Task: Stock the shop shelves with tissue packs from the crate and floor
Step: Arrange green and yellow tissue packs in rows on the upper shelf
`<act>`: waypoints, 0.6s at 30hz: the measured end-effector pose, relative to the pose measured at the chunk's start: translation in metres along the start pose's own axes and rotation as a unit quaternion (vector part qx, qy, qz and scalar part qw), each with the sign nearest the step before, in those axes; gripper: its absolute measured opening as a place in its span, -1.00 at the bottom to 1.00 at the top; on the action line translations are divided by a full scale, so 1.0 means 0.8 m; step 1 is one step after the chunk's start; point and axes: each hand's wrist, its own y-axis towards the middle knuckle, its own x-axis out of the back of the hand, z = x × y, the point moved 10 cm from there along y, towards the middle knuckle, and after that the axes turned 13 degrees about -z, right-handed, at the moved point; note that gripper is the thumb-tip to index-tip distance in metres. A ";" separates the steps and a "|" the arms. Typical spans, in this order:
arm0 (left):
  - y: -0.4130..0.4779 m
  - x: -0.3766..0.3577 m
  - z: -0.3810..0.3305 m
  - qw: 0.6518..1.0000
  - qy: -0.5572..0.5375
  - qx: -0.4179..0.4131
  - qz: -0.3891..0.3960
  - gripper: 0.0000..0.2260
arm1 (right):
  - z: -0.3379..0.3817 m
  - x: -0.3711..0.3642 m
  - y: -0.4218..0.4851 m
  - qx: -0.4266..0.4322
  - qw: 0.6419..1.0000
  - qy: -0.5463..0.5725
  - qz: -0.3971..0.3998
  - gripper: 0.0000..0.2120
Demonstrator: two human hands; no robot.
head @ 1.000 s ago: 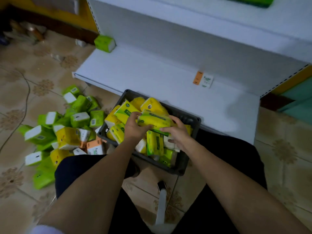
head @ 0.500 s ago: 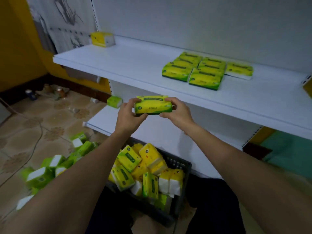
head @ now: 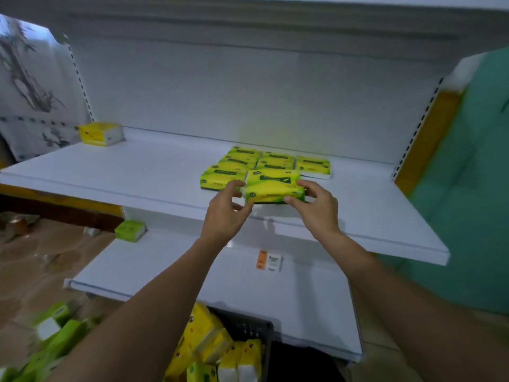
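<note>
A green-and-yellow tissue pack [head: 272,186] sits at the front of a group of several like packs [head: 275,160] laid flat on the white upper shelf [head: 137,172]. My left hand [head: 225,213] pinches its left end between thumb and fingers. My right hand [head: 316,205] grips its right end, thumb in front and fingers over the top. Whether the pack rests fully on the shelf I cannot tell. Below, the dark crate [head: 248,326] holds several yellow packs [head: 209,343]. More green packs [head: 55,334] lie on the floor at lower left.
A lone yellow pack [head: 100,133] stands at the upper shelf's back left. A green pack [head: 130,230] lies on the lower shelf [head: 165,271], which also bears an orange-and-white label [head: 268,260]. A teal wall [head: 473,188] bounds the right side.
Both hands lifted the pack out of the crate, carried it up and forward, and now have it at the front of the group on the upper shelf. My view rose with them.
</note>
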 end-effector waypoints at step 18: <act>0.014 -0.152 0.038 0.971 0.192 -0.141 0.035 -0.68 | -0.161 0.055 0.095 -0.081 0.986 -0.116 -0.086 -0.60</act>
